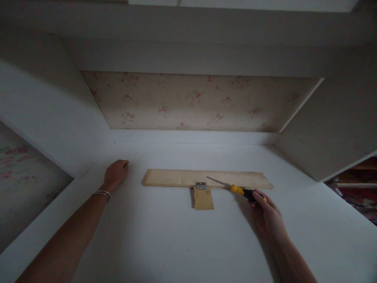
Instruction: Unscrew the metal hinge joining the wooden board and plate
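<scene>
My right hand (268, 216) grips a screwdriver (237, 189) with a yellow and black handle. Its metal shaft points left, with the tip over a long pale wooden board (173, 177) lying on the white surface. A small metal hinge (201, 186) sits at the board's front edge and joins it to a short wooden block (204, 199). The screwdriver's tip is just above and right of the hinge, apart from it. My left hand (116, 173) rests closed on the white surface, left of the board. Whatever its curled fingers may hold is hidden.
The white surface (153, 243) has upright white panels at the left (53, 98) and right (338, 118). Floral wallpaper (176, 102) shows at the back, below a white overhang (188, 59). Shelves with blurred items (356, 188) stand beyond the right edge.
</scene>
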`<state>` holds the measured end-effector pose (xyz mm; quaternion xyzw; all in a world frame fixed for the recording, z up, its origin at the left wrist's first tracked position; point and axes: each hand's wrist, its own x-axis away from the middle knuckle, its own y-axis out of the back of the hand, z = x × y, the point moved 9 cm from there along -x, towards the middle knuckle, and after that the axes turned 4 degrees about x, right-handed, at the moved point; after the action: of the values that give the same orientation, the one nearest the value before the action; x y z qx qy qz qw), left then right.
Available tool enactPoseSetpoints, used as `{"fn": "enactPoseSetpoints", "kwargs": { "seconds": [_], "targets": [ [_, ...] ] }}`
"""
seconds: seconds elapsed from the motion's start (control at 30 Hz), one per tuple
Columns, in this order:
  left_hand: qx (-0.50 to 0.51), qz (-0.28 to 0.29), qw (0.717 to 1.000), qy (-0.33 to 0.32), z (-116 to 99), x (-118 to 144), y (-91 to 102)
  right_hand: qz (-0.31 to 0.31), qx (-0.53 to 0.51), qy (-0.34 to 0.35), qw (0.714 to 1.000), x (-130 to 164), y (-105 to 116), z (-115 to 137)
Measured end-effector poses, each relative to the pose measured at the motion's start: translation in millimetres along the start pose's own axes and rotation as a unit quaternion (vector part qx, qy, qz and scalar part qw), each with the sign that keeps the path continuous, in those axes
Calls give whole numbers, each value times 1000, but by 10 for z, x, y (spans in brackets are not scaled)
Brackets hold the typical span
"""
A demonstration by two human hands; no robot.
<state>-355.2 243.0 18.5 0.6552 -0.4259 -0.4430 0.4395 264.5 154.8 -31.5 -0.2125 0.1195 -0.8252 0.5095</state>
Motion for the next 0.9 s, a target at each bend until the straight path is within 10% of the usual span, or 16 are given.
{"fn": "enactPoseSetpoints", "kwargs": {
  "seconds": [0.33,0.5,0.7,0.9],
  "targets": [
    [26,-81,995,42,-129,153,200,-29,-43,7,999,-39,44,15],
    [157,-105,982,27,-640,605,209,-47,-91,61,993,-126,164,120],
    [395,15,918,5,-1599,1389,73,-163,-108,69,978,-66,330,230],
    [511,199,836,32,-2262,1777,-367,-159,-20,160,974,190,-129,670]
  ]
}}
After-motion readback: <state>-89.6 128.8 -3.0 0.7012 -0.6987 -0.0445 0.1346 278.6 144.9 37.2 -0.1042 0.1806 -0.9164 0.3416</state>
